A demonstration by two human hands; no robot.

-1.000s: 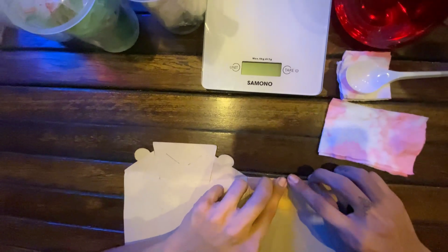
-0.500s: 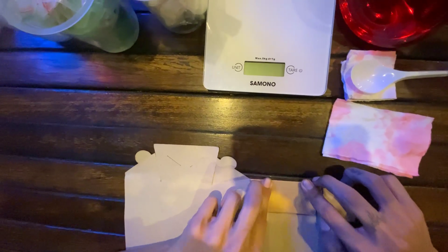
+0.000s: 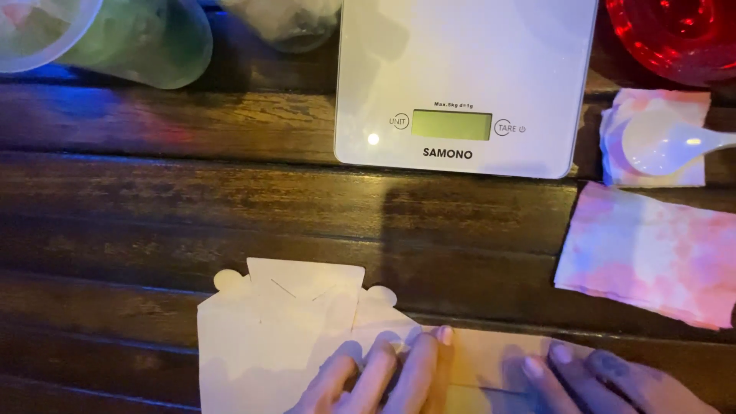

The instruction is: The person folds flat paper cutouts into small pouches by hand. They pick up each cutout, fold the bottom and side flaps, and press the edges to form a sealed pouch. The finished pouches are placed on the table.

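Note:
A flat, unfolded cardboard box blank with tabs and rounded ears lies on the dark wooden table near the front edge. My left hand presses flat on its right part, fingers together and pointing up. My right hand rests with its fingertips on the tan strip of the same cardboard farther right. Both hands are cut off by the bottom edge of the view. Neither hand grips anything.
A white kitchen scale stands at the back centre. A white plastic spoon lies on a folded paper napkin at right, with a pink-tinted napkin below. A red container and translucent containers line the back.
Both hands have slid down toward the bottom edge of the view, still pressed on the cardboard. More of the tan strip shows between them.

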